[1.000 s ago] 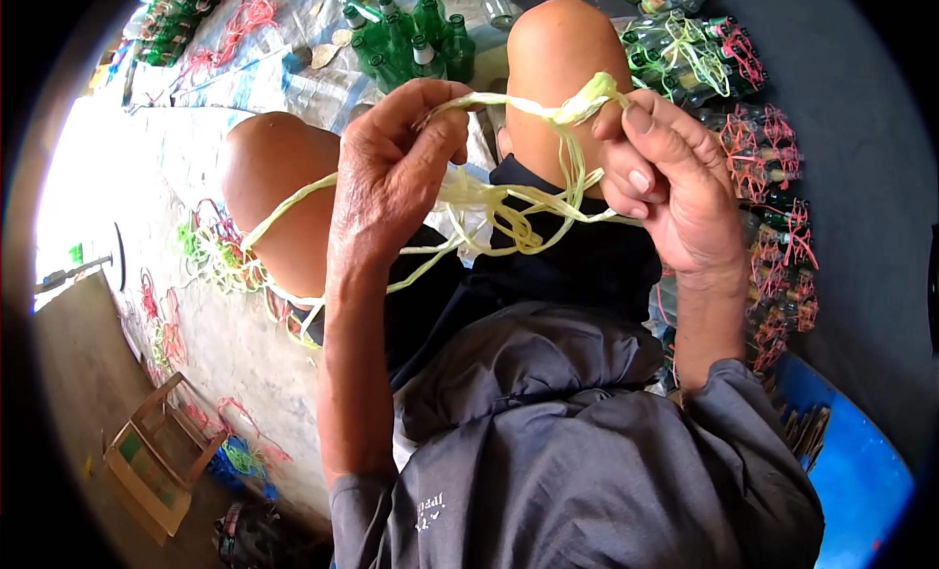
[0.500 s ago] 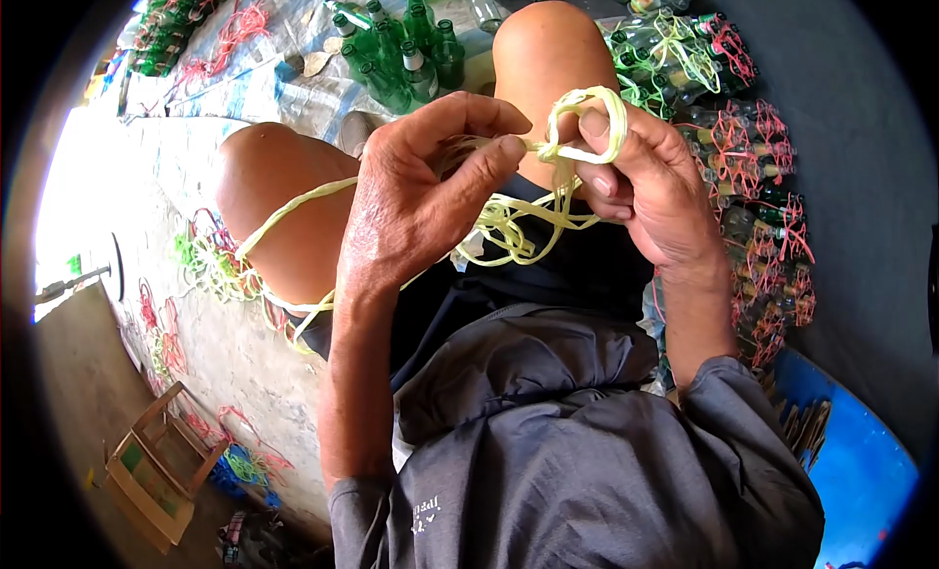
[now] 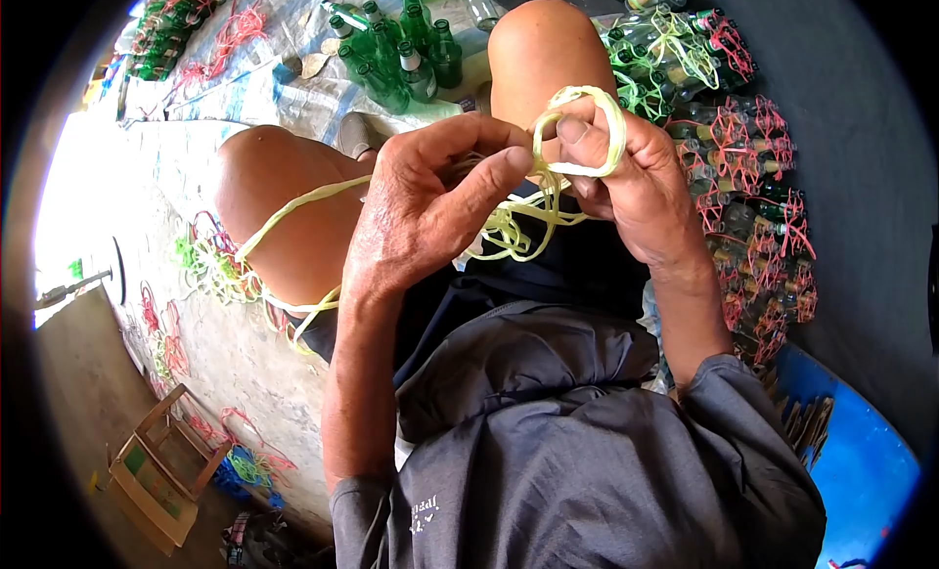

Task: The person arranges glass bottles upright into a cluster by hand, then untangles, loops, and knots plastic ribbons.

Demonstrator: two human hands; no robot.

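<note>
A loop of pale yellow-green cord (image 3: 618,139) stands up between my two hands, above the lap. My left hand (image 3: 440,183) pinches the cord at the loop's left side, thumb against forefinger. On the right, my right hand (image 3: 631,178) has its thumb across the inside of the loop and its fingers behind, closed on the cord. More of the same cord hangs in tangled loops below the hands, and a length runs leftward over the left thigh. The knot, if any, is hidden by the fingertips.
Green bottles (image 3: 416,70) stand ahead on a sheet. Bundles of bottles tied with pink and green cord (image 3: 753,217) line the right side. A blue container (image 3: 851,461) is at lower right, a wooden frame (image 3: 161,471) at lower left. Cord piles lie on the floor.
My right hand has moved slightly left, closer to my left hand. The loop has turned to face the camera more and looks rounder. The bottles and bundles have not moved.
</note>
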